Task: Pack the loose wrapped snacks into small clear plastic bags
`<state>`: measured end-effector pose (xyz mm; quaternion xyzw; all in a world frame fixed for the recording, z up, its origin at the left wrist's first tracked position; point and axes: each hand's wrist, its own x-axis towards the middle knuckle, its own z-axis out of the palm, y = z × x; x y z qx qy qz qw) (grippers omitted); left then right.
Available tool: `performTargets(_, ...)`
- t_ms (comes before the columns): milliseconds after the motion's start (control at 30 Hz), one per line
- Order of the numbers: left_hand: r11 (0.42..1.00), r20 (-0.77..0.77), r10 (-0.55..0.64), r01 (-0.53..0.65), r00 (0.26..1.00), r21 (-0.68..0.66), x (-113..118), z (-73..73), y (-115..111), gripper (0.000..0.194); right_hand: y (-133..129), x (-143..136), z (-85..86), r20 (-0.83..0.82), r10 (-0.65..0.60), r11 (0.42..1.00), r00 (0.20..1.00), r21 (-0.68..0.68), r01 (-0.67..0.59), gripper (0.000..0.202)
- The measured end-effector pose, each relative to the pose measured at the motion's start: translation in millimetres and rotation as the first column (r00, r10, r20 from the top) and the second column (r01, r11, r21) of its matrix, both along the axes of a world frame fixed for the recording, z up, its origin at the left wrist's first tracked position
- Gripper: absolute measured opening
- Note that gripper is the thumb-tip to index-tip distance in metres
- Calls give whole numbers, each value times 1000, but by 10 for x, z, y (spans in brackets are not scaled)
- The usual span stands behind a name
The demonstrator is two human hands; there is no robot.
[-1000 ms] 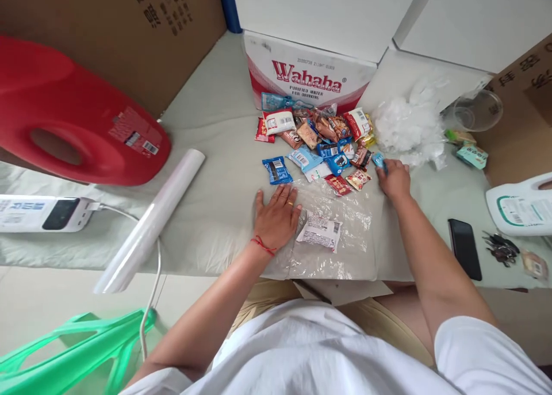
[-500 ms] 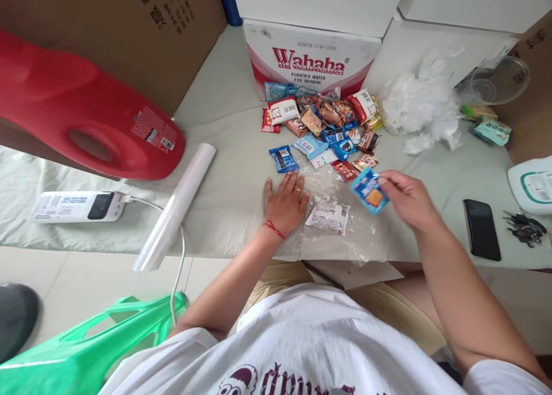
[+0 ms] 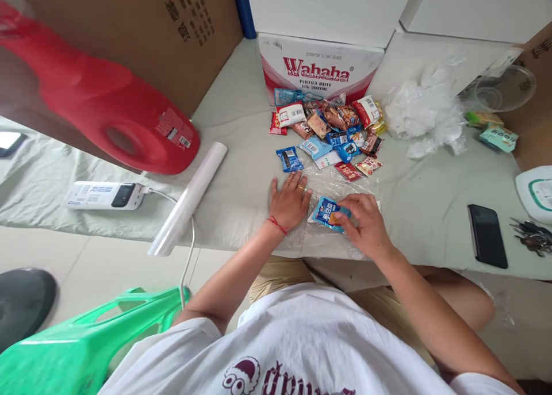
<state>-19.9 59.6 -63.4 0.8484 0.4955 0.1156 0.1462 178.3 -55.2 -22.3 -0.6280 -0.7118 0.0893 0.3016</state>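
Observation:
My left hand [image 3: 290, 202], with a red cord at the wrist, lies flat with fingers spread. It presses on the left edge of a crinkled clear plastic sheet or bag [image 3: 313, 179]. Between thumb and fingers, my right hand [image 3: 366, 225] grips a small blue snack packet [image 3: 323, 212] just over the plastic. A white packet beneath it is almost wholly hidden. Beyond both hands lies a loose heap of small wrapped snacks, among them a dark blue packet [image 3: 290, 159], a light blue packet [image 3: 315, 146] and a red packet [image 3: 348, 171].
A Wahaha carton [image 3: 321, 67] backs the heap. Crumpled clear plastic [image 3: 425, 116] lies right of it. At left are a red jug [image 3: 116, 116], a plastic film roll [image 3: 190, 196] and a power bank [image 3: 103, 195] with cable. A phone [image 3: 488, 237] and keys [image 3: 533, 236] lie at right.
My right hand has moved left with the blue snack packet, bringing it over the white packet on the plastic. My left hand stays flat in place. The camera view has shifted slightly.

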Motion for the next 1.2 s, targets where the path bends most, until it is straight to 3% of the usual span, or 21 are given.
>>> performTargets(133, 1000, 46, 7, -7, 999, -3, -38, 57, 0, 53, -127, -138, -44, 192, 53, 999, 980, -24, -49, 46)
performTargets(267, 999, 0, -26, 26, 1000, 23, -74, 46, -21, 52, -67, -101, -95, 241, 80, 995, 967, -78, -63, 34)
performTargets(433, 999, -76, -39, 42, 996, 34, -76, -42, -37, 55, 60, 95, 82, 4, -88, 995, 996, 37, 88, 32)
performTargets(500, 998, -78, -35, 39, 996, 43, -72, -58, -37, 55, 110, 130, 132, -196, -129, 992, 972, -33, 125, 32)
performTargets(600, 998, -66, -38, 41, 997, 50, -69, -60, -35, 55, 190, 94, 49, -394, -99, 971, 914, -240, 2, 33)
performTargets(667, 998, -58, -39, 42, 998, 50, -67, -52, -38, 55, 243, 35, -87, -344, -76, 960, 936, -280, -25, 32)
performTargets(767, 998, -38, -36, 38, 999, 48, -66, -34, -49, 53, 290, -44, -241, -131, -102, 983, 986, -165, 80, 31)
performTargets(900, 999, 29, -27, 26, 999, 39, -81, -23, -36, 50, 208, -85, -114, -45, -135, 988, 990, 66, 138, 25)
performTargets(967, 1000, 84, -13, 11, 996, 28, -110, -34, 9, 49, 78, -85, 40, -35, -77, 984, 996, 158, 82, 19)
performTargets(1067, 998, 198, -34, 24, 980, 51, -202, -57, 115, 46, -226, -69, 181, 71, 133, 965, 989, 216, -146, 20)
performTargets(1133, 991, 280, -79, 46, 957, 123, -298, -53, 167, 44, -465, -46, 150, 166, 242, 941, 956, 199, -273, 32)
performTargets(1200, 973, 348, -119, 39, 930, 229, -411, -22, 162, 42, -694, -12, 35, 227, 257, 939, 940, 171, -298, 45)
